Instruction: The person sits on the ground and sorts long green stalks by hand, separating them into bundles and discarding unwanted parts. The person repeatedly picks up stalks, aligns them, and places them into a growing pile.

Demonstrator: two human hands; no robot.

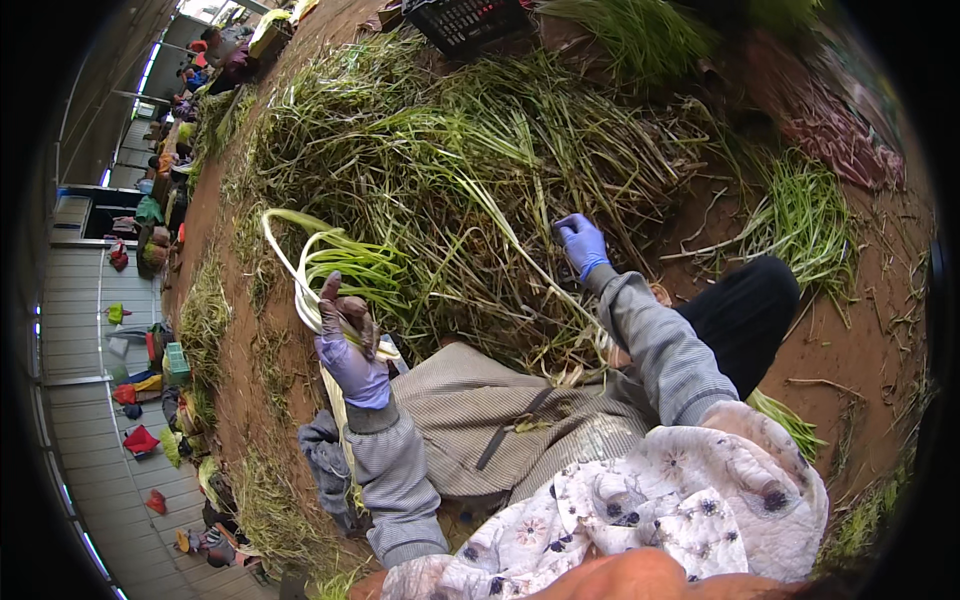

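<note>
My left hand (351, 349), in a purple glove with soiled fingers, grips a small bunch of leafy green stalks (352, 262) with white stems. The bunch bends over beyond the fingers, its green tops hanging to the right. My right hand (581, 244), also gloved in purple, is held above a broad heap of green and dried stalks (480, 195). Its fingers curl away from me, so whether they hold anything is hidden. A long white-stemmed stalk (517, 244) lies across the heap, left of my right hand.
A grey-brown cloth (480, 405) covers my lap. A black plastic crate (469, 26) stands beyond the heap. More green stalks (806, 225) lie on the earth floor (832, 367) at right, near a pink sack (855, 154). Several people (229, 56) sit far left.
</note>
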